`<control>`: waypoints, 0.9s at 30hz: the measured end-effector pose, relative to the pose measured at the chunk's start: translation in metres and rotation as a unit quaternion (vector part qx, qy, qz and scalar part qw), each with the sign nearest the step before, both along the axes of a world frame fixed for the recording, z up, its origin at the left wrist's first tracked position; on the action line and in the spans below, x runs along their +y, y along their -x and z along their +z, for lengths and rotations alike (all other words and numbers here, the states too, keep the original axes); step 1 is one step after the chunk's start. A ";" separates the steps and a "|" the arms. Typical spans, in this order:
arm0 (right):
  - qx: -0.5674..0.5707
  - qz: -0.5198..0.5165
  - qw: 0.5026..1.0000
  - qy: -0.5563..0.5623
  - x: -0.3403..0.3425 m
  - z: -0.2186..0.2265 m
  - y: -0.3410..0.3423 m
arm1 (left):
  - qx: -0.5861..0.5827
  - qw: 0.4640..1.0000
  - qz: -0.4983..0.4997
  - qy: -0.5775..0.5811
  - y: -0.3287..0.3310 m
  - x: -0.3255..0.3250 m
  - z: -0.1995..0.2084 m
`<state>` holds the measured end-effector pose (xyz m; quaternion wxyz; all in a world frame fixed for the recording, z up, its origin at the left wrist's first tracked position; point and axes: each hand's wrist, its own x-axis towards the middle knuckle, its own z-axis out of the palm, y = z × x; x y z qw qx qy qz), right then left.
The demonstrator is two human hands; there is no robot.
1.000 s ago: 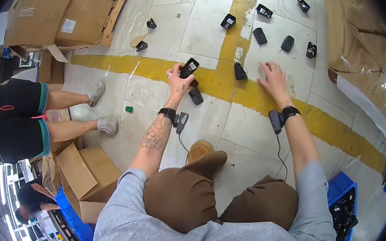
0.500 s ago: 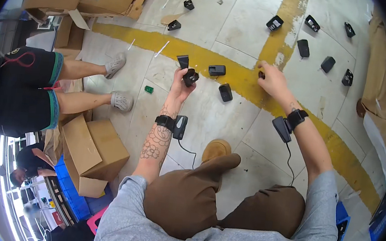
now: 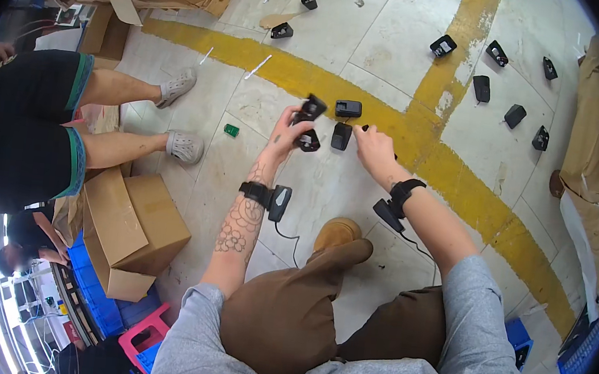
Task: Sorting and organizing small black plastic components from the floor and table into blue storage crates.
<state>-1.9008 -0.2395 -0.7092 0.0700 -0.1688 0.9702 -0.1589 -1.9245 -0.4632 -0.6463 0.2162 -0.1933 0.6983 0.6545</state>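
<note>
My left hand [image 3: 287,136] is closed around black plastic housings: an upper black piece [image 3: 312,108] sticks up from the fingers, and a lower hollow one [image 3: 309,141] shows below it. I cannot tell whether the two are joined. My right hand [image 3: 374,153] is closed over a narrow dark item [image 3: 365,128], whose tip pokes out at the fingertips; its kind is hidden. Between the hands, on the floor, a black block-shaped housing [image 3: 341,137] stands close to my right fingertips. Just beyond it a second black housing [image 3: 348,108] lies on the yellow line.
Several black housings [image 3: 481,88] lie scattered at the far right, and another [image 3: 281,31] at the far left. A small green piece [image 3: 231,130] is left of my left hand. Another person's shoe [image 3: 185,147] and an open cardboard box [image 3: 136,225] are on the left.
My right hand has moved left and nearer, to beside the floor housings. The pieces in my left hand have shifted right and tilted. The view has moved slightly.
</note>
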 end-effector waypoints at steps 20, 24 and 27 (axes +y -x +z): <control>-0.085 -0.411 0.824 0.381 0.267 0.124 -0.195 | 0.128 0.904 -0.316 0.257 0.070 0.082 -0.038; 0.031 -0.588 0.735 0.337 0.304 0.168 -0.319 | 0.097 0.932 -0.316 0.152 0.048 0.112 -0.003; 0.132 -0.647 0.668 0.341 0.303 0.195 -0.412 | 0.171 0.915 -0.363 0.039 0.046 0.145 0.013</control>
